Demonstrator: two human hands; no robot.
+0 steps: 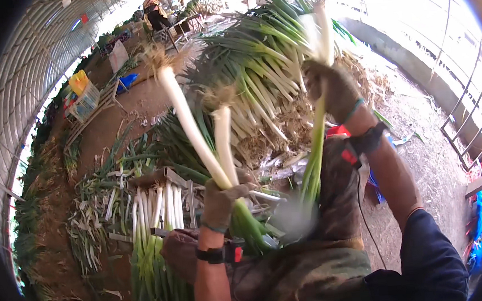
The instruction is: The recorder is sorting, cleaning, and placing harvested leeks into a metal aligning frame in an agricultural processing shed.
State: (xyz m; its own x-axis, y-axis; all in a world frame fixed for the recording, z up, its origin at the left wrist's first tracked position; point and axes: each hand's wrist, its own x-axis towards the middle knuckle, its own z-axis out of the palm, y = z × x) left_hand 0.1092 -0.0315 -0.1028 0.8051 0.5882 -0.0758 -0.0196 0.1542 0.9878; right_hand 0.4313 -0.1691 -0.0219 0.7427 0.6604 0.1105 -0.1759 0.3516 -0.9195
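Note:
My left hand (220,204), gloved, is closed around two leeks (186,116) near the middle of their stems. Their rooted white ends point up and the green leaves hang down toward my lap. To the right and higher, my gloved right hand (334,91) grips pale leek stems (326,33), partly smeared by motion; green leaves (314,173) trail down below this hand. How many stems it holds I cannot tell. Beyond both hands lies a big heap of leeks (257,73), many with roots toward me. Whitish stems (169,204) lie side by side in a wooden frame at my left knee.
Leaf scraps (96,218) and trimmings litter the ground to the left. A crate (84,101) with a yellow item stands farther left. Blue strapping (481,233) lies at the far right beside a metal railing (468,127). Another person (156,13) is at the back.

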